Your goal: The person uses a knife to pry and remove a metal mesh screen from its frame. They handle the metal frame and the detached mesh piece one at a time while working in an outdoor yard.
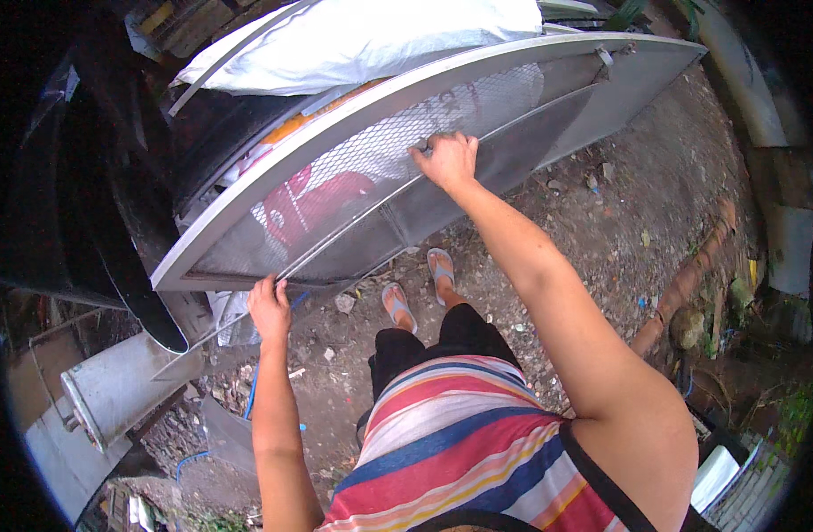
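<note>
A long, thin grey rod or stiff wire (353, 219) runs slantwise across a screen door with a pale metal frame and diamond mesh (406, 129). My left hand (271, 309) is closed on it by the door's near left corner, and beyond this hand the rod carries on to the lower left. Farther up, my right hand (448, 161) curls its fingers around the same rod, close against the mesh; the fingertips are partly hidden. The door stands on its long edge, tilted, with a grey solid panel (588, 120) at its right end.
Behind the door lie a white sack (380, 44) and dark sheeting (96, 177). A pale metal cylinder (131, 390) is at the lower left, near a blue hose (252, 390). My sandalled feet (397, 306) stand on stony dirt. A rusty pipe (690, 275) lies to the right.
</note>
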{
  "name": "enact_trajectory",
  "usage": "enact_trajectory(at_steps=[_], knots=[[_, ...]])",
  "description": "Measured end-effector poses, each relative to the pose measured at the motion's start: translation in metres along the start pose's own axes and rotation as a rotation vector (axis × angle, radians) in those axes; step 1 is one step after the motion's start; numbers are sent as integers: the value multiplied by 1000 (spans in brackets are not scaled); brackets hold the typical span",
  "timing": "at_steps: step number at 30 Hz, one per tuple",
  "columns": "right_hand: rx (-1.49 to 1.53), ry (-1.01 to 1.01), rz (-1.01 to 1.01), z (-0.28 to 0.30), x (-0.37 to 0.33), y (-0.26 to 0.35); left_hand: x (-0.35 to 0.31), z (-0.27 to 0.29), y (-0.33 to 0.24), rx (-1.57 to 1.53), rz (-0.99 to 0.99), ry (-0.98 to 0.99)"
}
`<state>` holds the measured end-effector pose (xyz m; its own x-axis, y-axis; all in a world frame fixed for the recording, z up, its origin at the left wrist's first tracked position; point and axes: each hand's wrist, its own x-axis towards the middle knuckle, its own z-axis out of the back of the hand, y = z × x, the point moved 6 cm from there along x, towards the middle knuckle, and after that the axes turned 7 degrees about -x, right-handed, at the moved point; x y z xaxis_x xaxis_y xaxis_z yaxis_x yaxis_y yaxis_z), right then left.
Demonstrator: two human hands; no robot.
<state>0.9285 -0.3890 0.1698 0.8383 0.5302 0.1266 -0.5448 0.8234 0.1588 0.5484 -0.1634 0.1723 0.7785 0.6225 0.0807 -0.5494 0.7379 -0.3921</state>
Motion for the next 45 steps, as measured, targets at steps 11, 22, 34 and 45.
enact_trajectory(at_steps=[11, 22, 34, 45], knots=[[158, -76, 113, -1, 9, -9, 9, -5, -7, 75, 86, 30], [431, -275, 364, 20, -32, 23, 4, -3, -8, 148, 106, 31], [1314, 602, -412, 18, -130, -98, 3, 4, -49, 125, 84, -142], [-247, 954, -228, -79, -332, -418, -148, -39, -42, -142, 280, 248]])
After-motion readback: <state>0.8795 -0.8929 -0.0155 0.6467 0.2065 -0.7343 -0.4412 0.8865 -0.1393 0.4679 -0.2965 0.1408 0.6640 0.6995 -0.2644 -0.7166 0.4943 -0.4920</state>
